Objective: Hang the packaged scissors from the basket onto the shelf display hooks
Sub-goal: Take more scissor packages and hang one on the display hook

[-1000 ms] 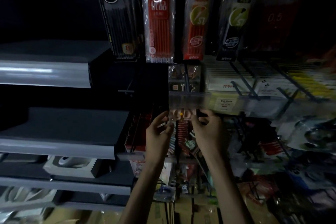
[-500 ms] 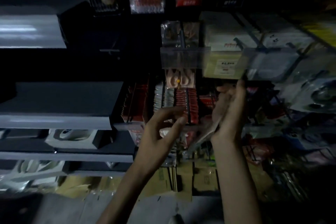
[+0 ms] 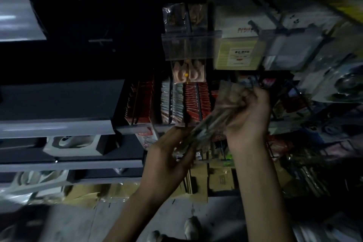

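Left hand: my left hand (image 3: 169, 161) is nearest me, below the front edge of the grey shelf (image 3: 59, 129). Its fingers are curled round the lower end of the packs of scissors (image 3: 208, 124), closed on them.
Packs of scissors: they slant between my two hands, low end at the left and high end at the right, touching no hook. Blur hides how many there are.
Why held so: I judge that I steady the bottom so the top can be fanned and one pack singled out for hanging.
Right hand: my right hand (image 3: 249, 116) is higher and farther out. Its fingers are bent tight over the top end of the packs, gripping where the hang holes should be. I cannot make out the holes themselves.
Hung pack: one hung pack (image 3: 188, 73) already hangs beyond my hands, just under the clear price holder (image 3: 186, 47), its pale handles facing me.
Price holder: it seems to cap the front tip of the hook, so I judge a new pack has to be threaded on past it.
Basket: not in view.
Next step: raise one pack to that hook, which is above both hands.
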Demonstrator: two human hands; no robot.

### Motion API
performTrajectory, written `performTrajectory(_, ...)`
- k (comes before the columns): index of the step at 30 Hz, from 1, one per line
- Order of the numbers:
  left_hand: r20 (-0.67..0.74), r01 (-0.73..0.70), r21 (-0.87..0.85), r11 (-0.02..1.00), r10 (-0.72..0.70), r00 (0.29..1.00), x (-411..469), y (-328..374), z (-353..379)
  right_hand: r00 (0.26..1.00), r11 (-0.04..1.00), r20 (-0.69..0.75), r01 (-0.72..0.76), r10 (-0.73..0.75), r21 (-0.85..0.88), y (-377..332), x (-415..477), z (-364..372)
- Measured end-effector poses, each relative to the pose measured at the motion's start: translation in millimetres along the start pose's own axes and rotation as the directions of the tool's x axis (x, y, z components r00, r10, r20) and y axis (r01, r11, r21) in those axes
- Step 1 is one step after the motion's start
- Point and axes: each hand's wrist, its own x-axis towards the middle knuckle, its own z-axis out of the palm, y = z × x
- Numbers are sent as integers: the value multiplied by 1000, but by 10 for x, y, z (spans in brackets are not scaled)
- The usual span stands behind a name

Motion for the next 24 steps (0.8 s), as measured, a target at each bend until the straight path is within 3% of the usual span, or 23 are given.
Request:
performTrajectory(3,53,268,-291,918,-264,963,28,14,-21,995,994,56,-81,85,-73,-25,21,-45)
performTrajectory(6,120,364,-533,763,-358,926,59,41,-61,986,963,145,-46,87,-267,-45,10,-58)
performTrajectory(10,176,409,-644,647,-395,902,89,-12,-73,944,813,329,191,0,-550,-37,-3,-68)
performTrajectory(12,201,425,-659,620,-400,894,100,-40,-61,922,814,383,266,-59,-516,-29,-3,-56)
performTrajectory(17,166,383,-633,673,-365,916,179,-111,-80,892,796,434,352,-126,-493,3,57,-89)
performTrajectory(24,-24,219,-635,741,-302,953,549,-34,-237,866,713,482,423,-136,-559,13,103,-107)
